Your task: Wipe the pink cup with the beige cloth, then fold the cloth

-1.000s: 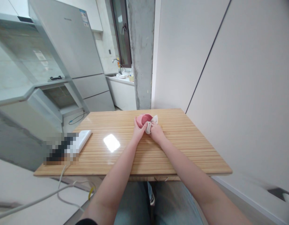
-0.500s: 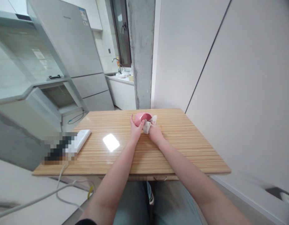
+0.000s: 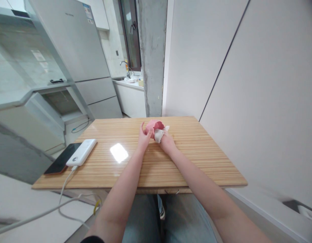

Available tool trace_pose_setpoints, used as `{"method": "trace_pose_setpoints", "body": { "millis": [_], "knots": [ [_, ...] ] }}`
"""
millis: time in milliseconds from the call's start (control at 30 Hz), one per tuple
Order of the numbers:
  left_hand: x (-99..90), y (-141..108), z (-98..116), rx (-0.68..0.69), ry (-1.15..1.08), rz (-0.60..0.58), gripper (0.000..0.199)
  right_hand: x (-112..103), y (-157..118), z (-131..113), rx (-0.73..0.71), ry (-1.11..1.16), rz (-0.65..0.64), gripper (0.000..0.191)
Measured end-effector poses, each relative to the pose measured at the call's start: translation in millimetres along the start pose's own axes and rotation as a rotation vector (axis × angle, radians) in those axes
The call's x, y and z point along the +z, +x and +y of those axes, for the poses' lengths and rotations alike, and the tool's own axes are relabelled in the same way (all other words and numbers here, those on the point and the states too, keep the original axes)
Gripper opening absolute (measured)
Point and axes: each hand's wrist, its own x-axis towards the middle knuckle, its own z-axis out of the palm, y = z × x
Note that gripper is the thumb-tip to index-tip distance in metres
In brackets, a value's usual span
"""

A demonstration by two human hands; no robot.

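A small pink bowl (image 3: 152, 125) with a wavy-looking rim is tilted on its side above the far part of the wooden table (image 3: 196, 158), its opening turned to the right. My left hand (image 3: 144, 138) grips it from the left, thumb on the near side. A crumpled white cloth or tissue (image 3: 159, 135) is bunched in the fingers of my right hand (image 3: 168, 143) and presses against the bowl's rim. The right fingertips are partly hidden by the cloth.
On the table's left side lie a white power bank (image 3: 82, 152) and a dark phone (image 3: 62, 160). A white cable (image 3: 66, 182) runs from the power bank over the near edge. A concrete pillar (image 3: 153, 60) and white wall (image 3: 209, 60) stand behind the table.
The bowl has turned slightly in my left hand, and its wavy rim shows more now. The cloth has shifted a little at the rim. Both hands keep their hold.
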Motion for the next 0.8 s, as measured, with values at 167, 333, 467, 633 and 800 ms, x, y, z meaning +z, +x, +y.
{"method": "trace_pose_setpoints", "body": {
  "millis": [167,333,467,633,800],
  "knots": [
    [5.4,-7,1,0.082,0.171,0.057,0.078,4,0,-4,-0.071,0.073,0.026,0.030],
    [-8.7,2,2,0.083,0.284,0.076,0.066,-1,2,5,-0.136,0.054,-0.002,0.031],
    [-15.4,9,-1,0.060,0.277,0.029,0.066,-6,2,12,-0.200,-0.040,-0.035,0.026],
    [-7.3,9,-7,-0.055,0.102,0.042,0.084,-7,2,5,-0.146,-0.118,-0.074,0.020],
    [5.1,0,-8,0.015,0.059,0.020,0.103,-6,0,-2,-0.041,-0.143,-0.042,0.024]
  ]
}}
